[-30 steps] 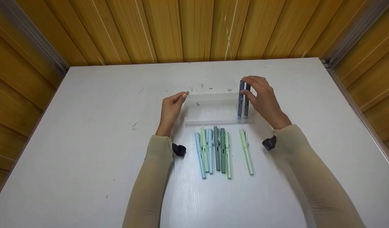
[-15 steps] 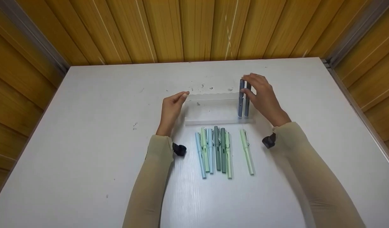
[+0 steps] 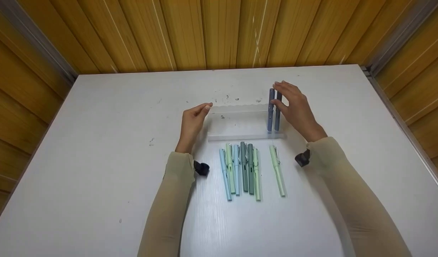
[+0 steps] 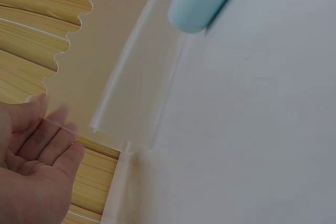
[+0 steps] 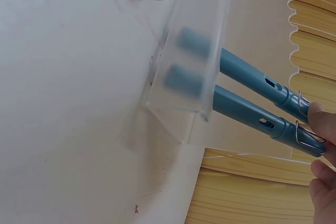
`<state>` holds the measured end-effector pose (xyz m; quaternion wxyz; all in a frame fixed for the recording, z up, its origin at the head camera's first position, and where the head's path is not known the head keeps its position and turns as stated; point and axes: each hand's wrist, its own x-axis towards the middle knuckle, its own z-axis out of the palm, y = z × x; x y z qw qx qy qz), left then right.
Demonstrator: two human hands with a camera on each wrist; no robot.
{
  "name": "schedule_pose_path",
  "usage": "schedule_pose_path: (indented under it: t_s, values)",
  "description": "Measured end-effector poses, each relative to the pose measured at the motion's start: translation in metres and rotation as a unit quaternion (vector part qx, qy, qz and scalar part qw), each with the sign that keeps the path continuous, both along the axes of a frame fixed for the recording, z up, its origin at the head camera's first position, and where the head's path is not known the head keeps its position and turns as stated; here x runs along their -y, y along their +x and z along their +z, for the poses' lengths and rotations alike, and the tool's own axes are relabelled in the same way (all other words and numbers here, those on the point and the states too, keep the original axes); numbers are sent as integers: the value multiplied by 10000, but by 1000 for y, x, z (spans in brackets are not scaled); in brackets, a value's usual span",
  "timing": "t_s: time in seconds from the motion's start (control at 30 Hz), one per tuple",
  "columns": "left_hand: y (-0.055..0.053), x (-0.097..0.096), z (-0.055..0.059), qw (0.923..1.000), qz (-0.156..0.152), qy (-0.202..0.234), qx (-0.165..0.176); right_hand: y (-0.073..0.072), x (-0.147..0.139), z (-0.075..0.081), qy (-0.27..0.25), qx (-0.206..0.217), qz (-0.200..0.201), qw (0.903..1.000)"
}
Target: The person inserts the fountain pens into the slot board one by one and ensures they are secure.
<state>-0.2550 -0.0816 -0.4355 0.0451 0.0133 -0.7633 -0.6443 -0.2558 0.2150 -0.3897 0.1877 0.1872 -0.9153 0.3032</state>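
Note:
A clear plastic pen stand [image 3: 240,137] with a scalloped back panel stands in the middle of the table. My left hand [image 3: 193,123] pinches the upper left corner of that panel between thumb and fingers. At the stand's right end, two dark blue pens [image 5: 252,72] stand side by side, their lower ends behind its frosted front lip. My right hand [image 3: 295,107] holds the left one, a blue pen [image 3: 270,110], near its clip end with thumb and fingertips. The fingers partly cover the right-hand pen [image 3: 277,121]. Both pens lean back against the panel in the right wrist view.
In front of the stand lies a row of light blue, light green and dark green pens [image 3: 244,167]. One light green pen [image 3: 278,171] lies apart to the right. The white table [image 3: 108,160] meets yellow wood-look panels [image 3: 219,35] at the back and sides.
My right hand has moved slightly upward at the tops of the blue pens. My left hand, the stand and the lying pens have kept their places.

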Motion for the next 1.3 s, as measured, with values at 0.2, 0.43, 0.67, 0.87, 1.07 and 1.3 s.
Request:
schedule_pose_path:
  t_s: [0.2, 0.43, 0.67, 0.87, 1.07, 1.3]
  values:
    - [0, -1, 1, 10000, 42, -12, 79, 2, 0, 2, -145, -4, -74, 9999]
    - [0, -1, 0, 9999, 71, -3, 154, 9, 1, 5, -380, -328, 4, 9987]
    - [1, 0, 1, 9998, 77, -67, 191, 19, 2, 7, -556, -198, 161, 9981]
    - [1, 1, 0, 9999, 27, -25, 109, 29, 1, 8, -469, 403, 508, 9968]
    - [2, 0, 0, 9999, 56, -98, 129, 36, -6, 5, -297, 1284, 998, 9862]
    - [1, 1, 1, 9998, 66, -177, 66, 41, -16, -3, -41, 2191, 1407, 9655]
